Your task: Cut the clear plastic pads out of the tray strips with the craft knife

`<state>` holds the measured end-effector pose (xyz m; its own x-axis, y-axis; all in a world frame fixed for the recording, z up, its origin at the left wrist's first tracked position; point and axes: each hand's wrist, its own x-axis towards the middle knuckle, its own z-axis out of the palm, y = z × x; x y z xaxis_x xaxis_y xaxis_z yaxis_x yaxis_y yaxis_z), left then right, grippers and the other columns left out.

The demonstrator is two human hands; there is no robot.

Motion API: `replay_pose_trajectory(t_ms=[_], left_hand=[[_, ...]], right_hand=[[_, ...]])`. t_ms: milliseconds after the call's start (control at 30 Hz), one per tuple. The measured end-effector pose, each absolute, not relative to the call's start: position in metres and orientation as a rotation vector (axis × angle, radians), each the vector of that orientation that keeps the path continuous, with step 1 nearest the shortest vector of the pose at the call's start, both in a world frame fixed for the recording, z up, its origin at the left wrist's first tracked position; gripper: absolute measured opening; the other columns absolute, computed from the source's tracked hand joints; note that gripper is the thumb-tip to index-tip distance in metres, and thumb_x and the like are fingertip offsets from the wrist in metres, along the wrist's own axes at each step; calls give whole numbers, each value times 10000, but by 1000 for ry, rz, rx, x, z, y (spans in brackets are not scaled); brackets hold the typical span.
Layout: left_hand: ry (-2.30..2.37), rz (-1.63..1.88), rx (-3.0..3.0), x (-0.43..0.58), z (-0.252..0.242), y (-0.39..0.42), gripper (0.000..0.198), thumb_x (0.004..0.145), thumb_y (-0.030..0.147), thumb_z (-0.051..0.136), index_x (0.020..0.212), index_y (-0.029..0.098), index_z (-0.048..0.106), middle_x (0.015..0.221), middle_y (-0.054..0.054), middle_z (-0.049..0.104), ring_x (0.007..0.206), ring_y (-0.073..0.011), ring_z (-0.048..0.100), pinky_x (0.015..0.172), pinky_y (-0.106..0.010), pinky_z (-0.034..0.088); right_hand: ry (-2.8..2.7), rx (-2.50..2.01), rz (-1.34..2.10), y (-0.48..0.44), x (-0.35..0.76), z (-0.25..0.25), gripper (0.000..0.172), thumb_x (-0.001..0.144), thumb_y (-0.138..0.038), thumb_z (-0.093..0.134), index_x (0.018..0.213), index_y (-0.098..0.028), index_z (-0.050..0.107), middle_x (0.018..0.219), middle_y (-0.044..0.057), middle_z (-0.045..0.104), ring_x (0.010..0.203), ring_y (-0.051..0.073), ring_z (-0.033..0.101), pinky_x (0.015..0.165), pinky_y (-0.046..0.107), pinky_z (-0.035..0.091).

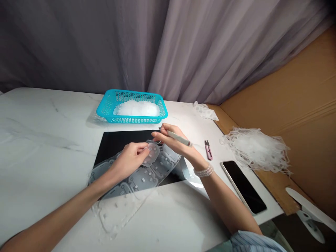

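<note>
A translucent moulded sheet (143,179) with several rounded sections and small raised bits lies partly over a black mat (115,140) and partly on the white table. My left hand (132,157) pinches one translucent piece at the sheet's upper part, between thumb and fingers. Just right of it, my right hand (174,140) is closed around a pale pen-like tool (178,138), its dark-banded end pointing right. The tool's working tip is hidden near the fingers. A beaded bracelet circles the right wrist.
Behind the mat stands a blue basket (131,119) holding white translucent pieces. To the right are small pink snips (208,152), a phone (244,187), a heap of stringy translucent scraps (256,148) and a crumpled clear piece (205,112). A cardboard wall (294,94) borders the right side.
</note>
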<state>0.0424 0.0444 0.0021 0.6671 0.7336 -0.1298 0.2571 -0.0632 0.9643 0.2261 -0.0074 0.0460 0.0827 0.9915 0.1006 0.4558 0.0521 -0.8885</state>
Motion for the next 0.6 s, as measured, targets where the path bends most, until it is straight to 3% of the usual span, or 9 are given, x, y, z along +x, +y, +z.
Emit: replay_pose_trajectory(t_ms=[100, 200, 300, 400, 500, 600], left_hand=[[862, 477, 1713, 44, 4, 44, 268, 826, 421, 630, 798, 181, 747, 593, -6, 654, 631, -201, 628, 563, -268, 423], [917, 509, 1792, 48, 4, 42, 295, 834, 428, 613, 706, 177, 700, 532, 16, 579, 538, -161, 540, 507, -257, 333], [980, 570, 1924, 53, 4, 38, 373, 883, 416, 540, 610, 174, 620, 497, 36, 472, 480, -115, 403, 487, -262, 219], [995, 671, 2027, 54, 6, 33, 393, 902, 378, 519, 583, 169, 615, 496, 39, 440, 485, -100, 354, 501, -263, 205], [997, 793, 1981, 49, 9, 30, 346, 875, 367, 576, 600, 182, 673, 495, 34, 527, 483, -118, 402, 490, -260, 232], [1037, 846, 1770, 38, 7, 31, 257, 850, 403, 647, 747, 199, 765, 660, 0, 711, 636, -202, 616, 542, -257, 402]], right_hand=[[-1429, -1401, 1009, -7, 227, 44, 505, 802, -360, 736, 693, -239, 258, 664, -82, 259, 576, 80, 303, 553, 251, 239], [-1355, -1306, 1074, -7, 225, 39, 471, 787, -276, 699, 693, -241, 238, 646, -83, 274, 595, 85, 306, 562, 254, 236], [-1389, -1386, 987, -6, 223, 35, 429, 784, -245, 649, 696, -240, 229, 624, -82, 279, 598, 90, 293, 568, 258, 228], [-1494, -1519, 762, -3, 226, 27, 382, 753, -195, 598, 687, -237, 224, 628, -80, 241, 607, 97, 241, 571, 268, 197], [-1558, -1627, 545, 2, 236, 16, 316, 705, -160, 543, 670, -235, 238, 622, -77, 239, 628, 109, 236, 585, 277, 192], [-1559, -1705, 478, 7, 246, 6, 288, 676, -163, 526, 652, -239, 249, 594, -81, 249, 631, 117, 248, 596, 278, 207]])
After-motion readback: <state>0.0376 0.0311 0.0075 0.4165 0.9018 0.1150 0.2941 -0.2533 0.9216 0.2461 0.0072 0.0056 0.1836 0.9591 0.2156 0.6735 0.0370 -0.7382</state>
